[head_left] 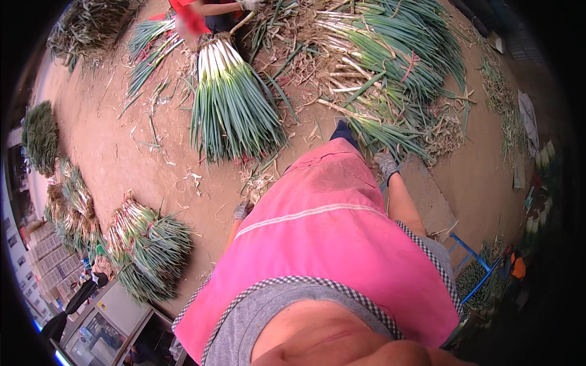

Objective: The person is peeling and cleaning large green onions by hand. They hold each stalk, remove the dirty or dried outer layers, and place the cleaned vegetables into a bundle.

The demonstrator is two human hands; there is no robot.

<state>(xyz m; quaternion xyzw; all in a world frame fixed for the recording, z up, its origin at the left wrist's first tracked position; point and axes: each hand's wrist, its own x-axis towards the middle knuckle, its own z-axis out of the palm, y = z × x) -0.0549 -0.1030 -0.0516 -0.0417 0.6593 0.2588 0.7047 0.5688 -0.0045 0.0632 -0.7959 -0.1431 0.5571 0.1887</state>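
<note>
My left hand (243, 210), in a grey glove, hangs beside the left edge of my pink apron (317, 244), above dry leaf scraps on the ground. The apron hides part of it, and its grip cannot be made out. My right hand (386, 165), also gloved, hangs low on the apron's other side. It is nearest to loose green onions (390, 135) and a grey board (421, 192). Its fingers are too small and blurred to show whether they hold anything. In front of me a large bundle of green onions (235, 100) lies with its white ends pointing away.
Another person's gloved hand (249, 5) is beyond the bundle. A big onion heap (397, 49) lies at far right. Tied bundles (149, 250) lie at left, near stacked boxes (55, 262). A blue metal frame (473, 253) stands at right. Leaf scraps litter the ground.
</note>
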